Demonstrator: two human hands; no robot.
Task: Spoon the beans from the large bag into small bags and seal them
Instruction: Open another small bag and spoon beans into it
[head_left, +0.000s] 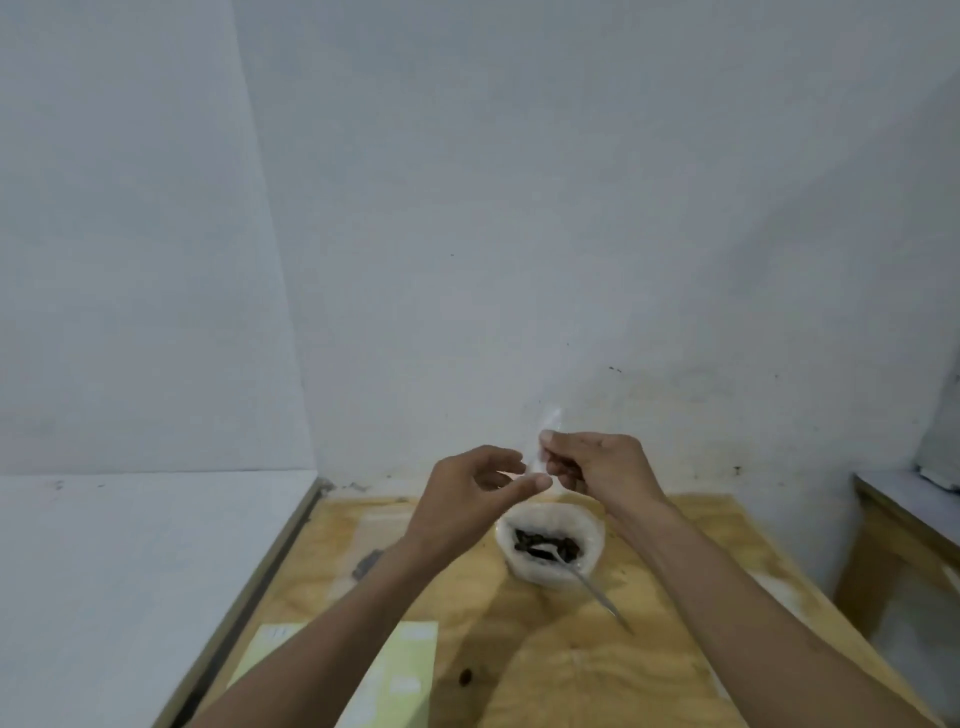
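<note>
Nothing can be read; the marks on the yellow-green sheet are blurred.

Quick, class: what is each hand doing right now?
Left hand: open, fingers curled beside the small bag.
Right hand: pinching the small bag.

A pale green-and-white sheet lies flat on the plywood table, near its left front edge.

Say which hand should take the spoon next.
Probably the left hand: its fingers are loose, while the right hand pinches the small bag. But the spoon handle points right.
</note>
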